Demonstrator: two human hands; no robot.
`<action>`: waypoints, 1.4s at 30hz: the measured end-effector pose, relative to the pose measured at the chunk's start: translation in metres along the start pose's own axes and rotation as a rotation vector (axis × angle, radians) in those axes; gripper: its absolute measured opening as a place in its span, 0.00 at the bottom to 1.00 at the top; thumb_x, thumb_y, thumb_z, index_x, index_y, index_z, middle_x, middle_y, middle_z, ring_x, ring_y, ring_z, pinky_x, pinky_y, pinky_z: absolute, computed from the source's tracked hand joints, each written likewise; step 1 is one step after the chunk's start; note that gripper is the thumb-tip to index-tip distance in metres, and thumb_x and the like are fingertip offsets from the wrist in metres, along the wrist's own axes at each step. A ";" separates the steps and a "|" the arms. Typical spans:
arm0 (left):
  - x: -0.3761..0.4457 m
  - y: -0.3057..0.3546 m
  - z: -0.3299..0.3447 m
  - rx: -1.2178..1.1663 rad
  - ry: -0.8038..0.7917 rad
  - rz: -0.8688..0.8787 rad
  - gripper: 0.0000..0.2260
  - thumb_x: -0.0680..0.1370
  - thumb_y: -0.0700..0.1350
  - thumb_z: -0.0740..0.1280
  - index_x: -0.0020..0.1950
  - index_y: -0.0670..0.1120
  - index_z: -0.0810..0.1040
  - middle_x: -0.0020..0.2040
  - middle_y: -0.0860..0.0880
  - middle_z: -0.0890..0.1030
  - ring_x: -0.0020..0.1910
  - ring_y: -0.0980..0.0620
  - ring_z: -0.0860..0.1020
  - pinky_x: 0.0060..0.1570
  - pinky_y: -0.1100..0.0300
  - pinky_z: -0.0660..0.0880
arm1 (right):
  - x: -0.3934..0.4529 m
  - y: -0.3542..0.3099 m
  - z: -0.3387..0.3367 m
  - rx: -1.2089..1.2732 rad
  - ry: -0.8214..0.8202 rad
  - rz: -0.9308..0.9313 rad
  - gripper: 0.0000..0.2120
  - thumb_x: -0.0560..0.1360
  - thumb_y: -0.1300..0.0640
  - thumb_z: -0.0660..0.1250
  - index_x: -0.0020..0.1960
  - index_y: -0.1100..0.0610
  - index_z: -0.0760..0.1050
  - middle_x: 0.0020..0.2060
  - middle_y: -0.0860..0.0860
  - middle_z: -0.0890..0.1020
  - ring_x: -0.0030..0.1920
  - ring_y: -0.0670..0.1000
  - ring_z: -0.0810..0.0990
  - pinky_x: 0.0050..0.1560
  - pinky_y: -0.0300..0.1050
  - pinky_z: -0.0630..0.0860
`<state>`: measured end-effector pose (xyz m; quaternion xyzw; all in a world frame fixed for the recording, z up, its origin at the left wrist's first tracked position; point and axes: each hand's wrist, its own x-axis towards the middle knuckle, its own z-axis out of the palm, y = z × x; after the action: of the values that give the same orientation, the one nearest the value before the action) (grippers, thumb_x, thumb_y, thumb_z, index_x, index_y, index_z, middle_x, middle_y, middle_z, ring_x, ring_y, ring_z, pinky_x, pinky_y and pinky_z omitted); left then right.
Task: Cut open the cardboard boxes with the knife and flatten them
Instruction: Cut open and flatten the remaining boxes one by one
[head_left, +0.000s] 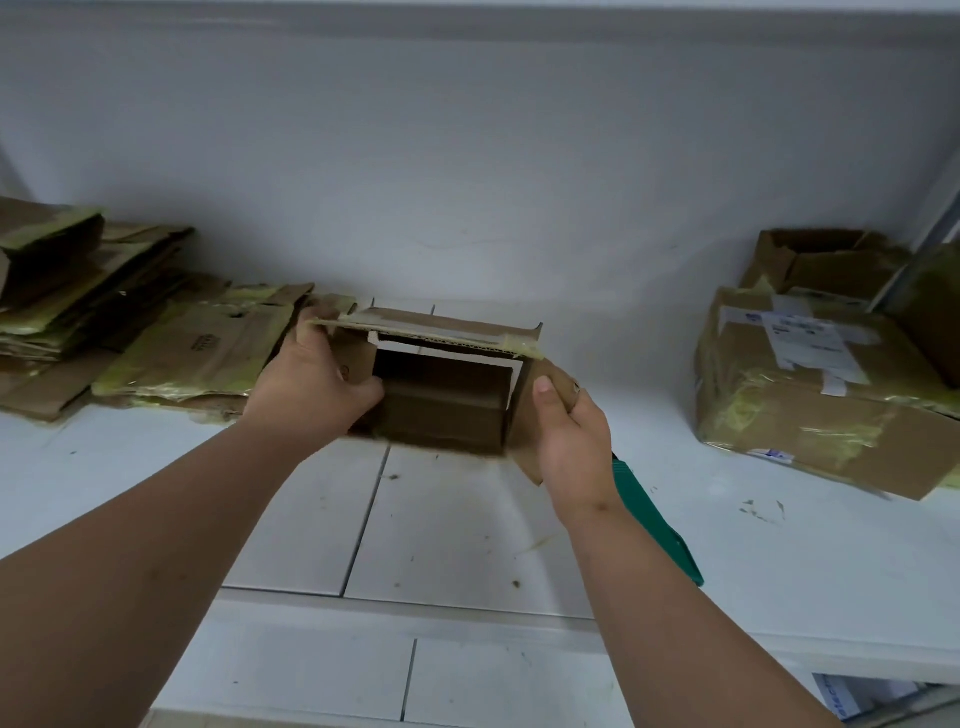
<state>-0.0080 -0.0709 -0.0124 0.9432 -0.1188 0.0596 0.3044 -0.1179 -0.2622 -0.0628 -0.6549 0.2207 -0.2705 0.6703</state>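
open cardboard box (441, 400), centre frame, held above white tiled surface (457, 525) | left hand (311, 382) grips its left wall, thumb inside | right hand (571, 436) pinches right flap, green knife (657, 525) under its palm | flattened boxes (130, 338) upper left | taped boxes (810, 374) right

Head-worn view, forward and down, close over the tiled floor (457, 519) near a wall (467, 156).

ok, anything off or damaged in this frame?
Mostly expected mess. The taped box on the right looks crushed and sits tilted, and cardboard scraps litter the floor beside it. The green knife lies under the right forearm.
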 end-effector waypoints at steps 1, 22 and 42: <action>0.000 -0.004 -0.002 -0.064 -0.058 0.034 0.29 0.75 0.46 0.71 0.72 0.53 0.62 0.60 0.46 0.75 0.49 0.47 0.75 0.47 0.54 0.72 | 0.001 -0.002 -0.002 -0.016 0.013 0.012 0.05 0.83 0.49 0.60 0.56 0.44 0.73 0.48 0.42 0.80 0.57 0.52 0.78 0.64 0.52 0.74; -0.008 -0.029 0.001 -0.123 -0.388 0.047 0.36 0.73 0.55 0.74 0.76 0.56 0.60 0.66 0.53 0.71 0.55 0.52 0.75 0.44 0.61 0.74 | -0.016 0.008 -0.007 0.531 -0.215 0.452 0.17 0.80 0.48 0.59 0.53 0.54 0.84 0.55 0.60 0.84 0.52 0.59 0.82 0.61 0.60 0.75; -0.029 -0.040 0.064 0.532 -0.661 0.204 0.34 0.81 0.65 0.48 0.80 0.51 0.39 0.79 0.54 0.35 0.78 0.51 0.36 0.76 0.41 0.43 | -0.024 0.030 -0.011 -1.280 -0.326 -0.286 0.33 0.82 0.43 0.55 0.81 0.48 0.43 0.80 0.51 0.41 0.79 0.55 0.39 0.79 0.54 0.41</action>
<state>-0.0225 -0.0718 -0.0923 0.9407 -0.2828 -0.1873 -0.0111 -0.1413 -0.2554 -0.0945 -0.9781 0.1445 -0.0703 0.1323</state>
